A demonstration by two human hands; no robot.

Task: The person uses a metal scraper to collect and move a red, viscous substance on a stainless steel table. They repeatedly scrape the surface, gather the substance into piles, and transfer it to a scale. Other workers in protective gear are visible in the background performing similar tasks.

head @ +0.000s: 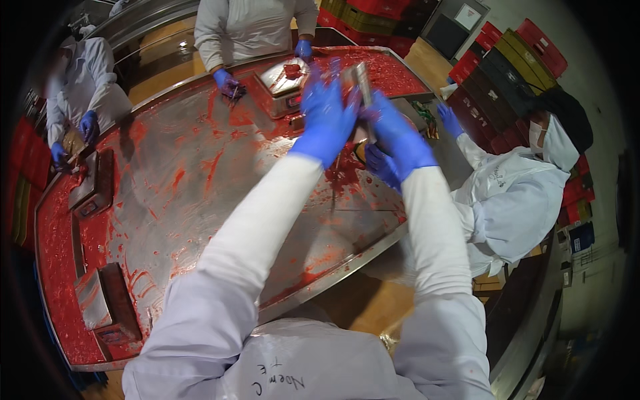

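Observation:
Both my hands are raised over a steel table (195, 165) smeared with red liquid, in blue gloves and blurred by movement. My left hand (327, 115) has its fingers spread, with the thumb close to a flat metal object (364, 82). The lower end of that object is in my right hand (395, 130); blur hides its exact kind. Just beyond my left hand stands a bench scale (287, 102) with a piece of red meat (292, 71) on its pan. Below my right hand is another blue-gloved hand (382, 165), apparently the right-hand co-worker's.
Co-workers stand at the right (520, 200), across the table (245, 30) and at far left (82, 75). Two more scales, one (92, 185) above the other (107, 305), line the left side. Red liquid fills the table's outer channel (55, 280). Stacked crates (505, 80) rise behind.

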